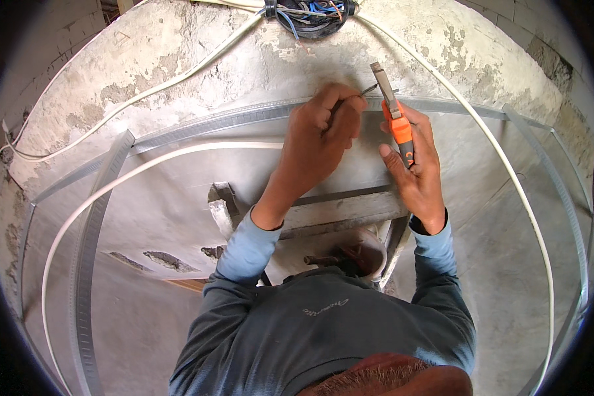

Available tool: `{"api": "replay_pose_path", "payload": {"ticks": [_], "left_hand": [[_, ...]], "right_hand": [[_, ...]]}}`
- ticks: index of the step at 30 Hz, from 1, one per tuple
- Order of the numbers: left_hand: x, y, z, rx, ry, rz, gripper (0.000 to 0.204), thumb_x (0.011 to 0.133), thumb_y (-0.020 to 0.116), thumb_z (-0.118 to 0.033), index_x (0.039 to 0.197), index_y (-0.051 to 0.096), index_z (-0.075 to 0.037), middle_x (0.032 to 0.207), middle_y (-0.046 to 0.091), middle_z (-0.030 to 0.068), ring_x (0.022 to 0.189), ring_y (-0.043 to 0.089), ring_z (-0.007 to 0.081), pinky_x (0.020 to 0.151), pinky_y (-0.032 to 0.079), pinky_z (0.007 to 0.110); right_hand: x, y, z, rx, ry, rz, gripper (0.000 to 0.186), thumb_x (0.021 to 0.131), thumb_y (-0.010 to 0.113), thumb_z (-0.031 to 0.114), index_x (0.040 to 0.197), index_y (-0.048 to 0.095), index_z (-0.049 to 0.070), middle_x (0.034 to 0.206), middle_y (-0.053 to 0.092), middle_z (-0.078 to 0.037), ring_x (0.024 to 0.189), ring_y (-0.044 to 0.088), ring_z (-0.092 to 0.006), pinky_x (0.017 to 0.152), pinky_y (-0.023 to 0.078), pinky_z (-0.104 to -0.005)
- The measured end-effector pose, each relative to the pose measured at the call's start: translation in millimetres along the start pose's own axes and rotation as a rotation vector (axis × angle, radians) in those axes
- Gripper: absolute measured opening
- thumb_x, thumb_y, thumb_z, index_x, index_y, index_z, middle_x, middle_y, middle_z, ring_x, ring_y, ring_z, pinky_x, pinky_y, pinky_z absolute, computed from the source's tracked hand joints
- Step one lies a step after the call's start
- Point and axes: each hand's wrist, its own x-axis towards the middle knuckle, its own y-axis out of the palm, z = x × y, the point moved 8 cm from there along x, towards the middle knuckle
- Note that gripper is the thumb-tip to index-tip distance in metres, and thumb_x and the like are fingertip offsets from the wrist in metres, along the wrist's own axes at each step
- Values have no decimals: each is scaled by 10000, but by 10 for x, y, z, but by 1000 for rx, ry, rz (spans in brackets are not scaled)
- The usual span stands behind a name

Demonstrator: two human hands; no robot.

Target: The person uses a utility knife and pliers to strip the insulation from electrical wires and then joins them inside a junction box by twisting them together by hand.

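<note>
My left hand (323, 135) is closed in a pinch. A thin dark wire (369, 88) sticks out past its fingertips toward the pliers. The white cable (198, 148) curves in from the left and runs out of sight at this hand; whether the wire belongs to it I cannot tell. My right hand (424, 170) grips pliers (396, 122) with orange and grey handles, metal jaws pointing up and slightly left. The wire's tip lies close beside the jaws; contact is unclear. Above both hands, a round black junction box (317, 32) holds loose blue, white and copper-coloured wires.
Another white cable (468, 105) drops from the box on the right, and one (198, 69) runs left along the rough wall (211, 26). Metal profiles (211, 125) frame the area. Below my arms are a wooden platform (350, 214) and a bucket (376, 254).
</note>
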Motion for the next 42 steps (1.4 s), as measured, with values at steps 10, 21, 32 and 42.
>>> {"api": "replay_pose_path", "payload": {"ticks": [10,21,32,42], "left_hand": [[-2,65,8,122,94,-2,142,1085,520,-138,1025,591,-31,695,554,2,616,486,62,566,405,247],[4,-2,-47,208,169,-42,70,1027,581,-76,1029,599,-8,713,594,108,578,543,163,556,439,323],[-4,-13,-68,291,162,-69,149,1059,523,-94,929,544,-25,675,581,57,588,534,121,560,445,297],[-105,79,-201,494,192,73,436,919,773,-375,1051,556,-21,718,603,93,579,642,286,547,470,417]], "right_hand": [[38,48,114,-45,-39,47,506,905,695,-42,1392,561,-8,1383,527,-178,1242,549,-353,1050,443,-398],[77,53,91,-156,-57,53,425,883,701,-47,1293,597,-12,1328,542,-187,1176,573,-387,997,469,-426],[102,88,99,-223,-92,62,397,882,698,-41,1265,595,-18,1314,546,-184,1117,593,-402,944,489,-416],[189,83,1,-25,-4,153,315,848,783,8,1152,696,3,1125,611,-133,1010,600,-309,864,493,-377]]}}
